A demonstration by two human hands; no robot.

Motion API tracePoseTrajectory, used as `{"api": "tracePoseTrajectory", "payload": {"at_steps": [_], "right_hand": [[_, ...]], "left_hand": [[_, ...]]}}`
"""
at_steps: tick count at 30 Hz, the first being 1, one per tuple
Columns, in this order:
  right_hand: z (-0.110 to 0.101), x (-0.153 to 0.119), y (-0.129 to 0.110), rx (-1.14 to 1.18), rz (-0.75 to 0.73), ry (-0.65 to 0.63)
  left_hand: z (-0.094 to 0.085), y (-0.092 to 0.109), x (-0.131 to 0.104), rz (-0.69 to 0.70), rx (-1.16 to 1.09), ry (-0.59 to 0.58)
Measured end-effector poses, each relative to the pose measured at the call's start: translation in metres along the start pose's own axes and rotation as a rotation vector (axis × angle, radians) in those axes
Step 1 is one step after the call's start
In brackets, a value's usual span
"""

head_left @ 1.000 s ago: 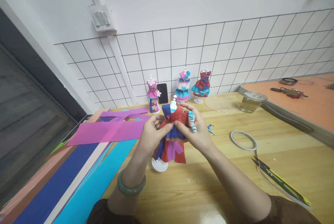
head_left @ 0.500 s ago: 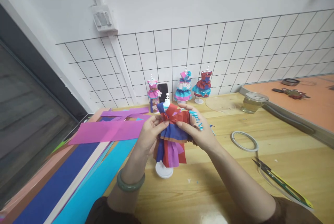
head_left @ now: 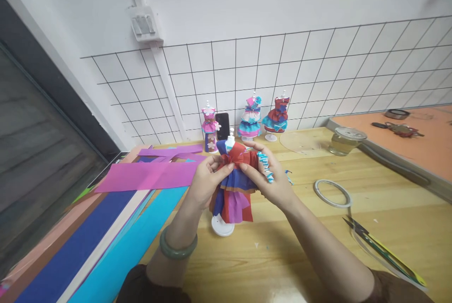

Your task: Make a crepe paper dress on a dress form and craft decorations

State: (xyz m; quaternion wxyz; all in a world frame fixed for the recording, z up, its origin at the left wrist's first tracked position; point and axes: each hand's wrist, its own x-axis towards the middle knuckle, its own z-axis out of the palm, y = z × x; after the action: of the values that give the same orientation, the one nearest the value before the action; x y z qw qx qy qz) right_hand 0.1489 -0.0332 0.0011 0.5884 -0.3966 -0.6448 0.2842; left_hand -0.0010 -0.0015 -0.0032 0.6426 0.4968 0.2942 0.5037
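L hand (head_left: 208,181) & R hand (head_left: 272,181) are both pinching the red/blue paper dress (head_left: 236,178) at its waist, mid-table, above a wood tabletop (head_left: 303,246); wire grid (head_left: 226,77) is lining the white wall (head_left: 264,1) behind.

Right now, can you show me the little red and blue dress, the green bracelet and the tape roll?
Little red and blue dress (head_left: 238,179): head view, on its blue ruffle.
Green bracelet (head_left: 177,254): head view, on its lower band.
Tape roll (head_left: 334,204): head view, on its near rim.
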Motion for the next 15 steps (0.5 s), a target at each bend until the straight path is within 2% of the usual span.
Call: {"api": "tracePoseTrajectory", "payload": {"at_steps": [9, 15], "right_hand": [[0.0020, 0.0023, 0.0040, 0.071, 0.139, 0.079], [0.0014, 0.0035, 0.0041, 0.078, 0.141, 0.086]], "left_hand": [[0.0014, 0.0011, 0.0000, -0.005, -0.004, -0.008], [0.0013, 0.0023, -0.0004, -0.012, -0.014, 0.009]]}}
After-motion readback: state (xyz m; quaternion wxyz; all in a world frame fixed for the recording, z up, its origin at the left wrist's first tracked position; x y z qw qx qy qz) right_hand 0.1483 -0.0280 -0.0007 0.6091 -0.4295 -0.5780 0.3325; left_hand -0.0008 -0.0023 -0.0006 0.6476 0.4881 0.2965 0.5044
